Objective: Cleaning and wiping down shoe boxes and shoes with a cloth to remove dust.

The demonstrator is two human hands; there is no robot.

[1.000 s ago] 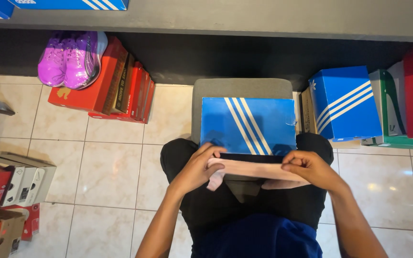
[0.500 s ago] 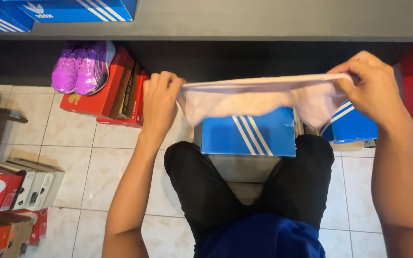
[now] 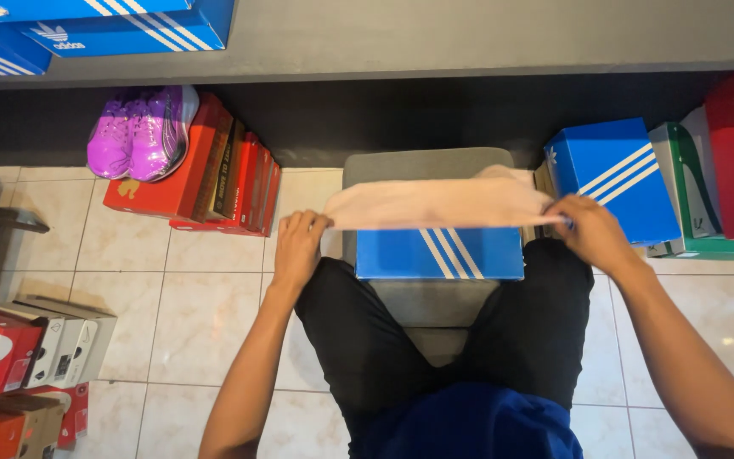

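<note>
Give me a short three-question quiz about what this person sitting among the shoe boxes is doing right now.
1. True or false: both hands grip the pale pink sheet.
2. What lies under the sheet: A a red box, B a blue striped box, C a shoe?
3. What rests on the red boxes at upper left?

Key: 1 true, left hand and right hand hold its ends. 2 B. 3 purple shoes.

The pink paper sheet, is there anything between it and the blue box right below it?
Nothing visible. Both hands, left and right, hold the pink paper sheet stretched flat directly over the blue box on the grey stool, with no other item between them.
</note>
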